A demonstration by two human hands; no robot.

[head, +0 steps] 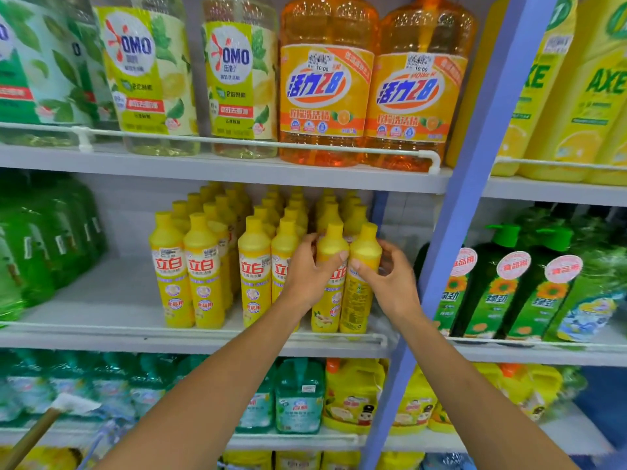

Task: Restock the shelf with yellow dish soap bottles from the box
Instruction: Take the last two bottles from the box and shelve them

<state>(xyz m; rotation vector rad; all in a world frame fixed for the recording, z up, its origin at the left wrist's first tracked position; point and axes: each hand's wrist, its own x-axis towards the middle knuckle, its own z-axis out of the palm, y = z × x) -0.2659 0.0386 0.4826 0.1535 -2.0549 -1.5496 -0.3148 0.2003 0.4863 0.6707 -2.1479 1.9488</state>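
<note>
Standing on the white shelf [101, 293] just left of the blue post [475, 198], yellow bottles [200, 266] fill rows. Left grip [308, 269] curls round one front bottle [330, 245]; right grip [393, 283] pinches the end bottle [356, 300] nearest the post. Green bottles [492, 293] stand right of it.

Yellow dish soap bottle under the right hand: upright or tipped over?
Upright: the yellow plastic dish soap bottle stands cap up, base at the white shelf's front edge, right hand gripping its shoulder.
</note>
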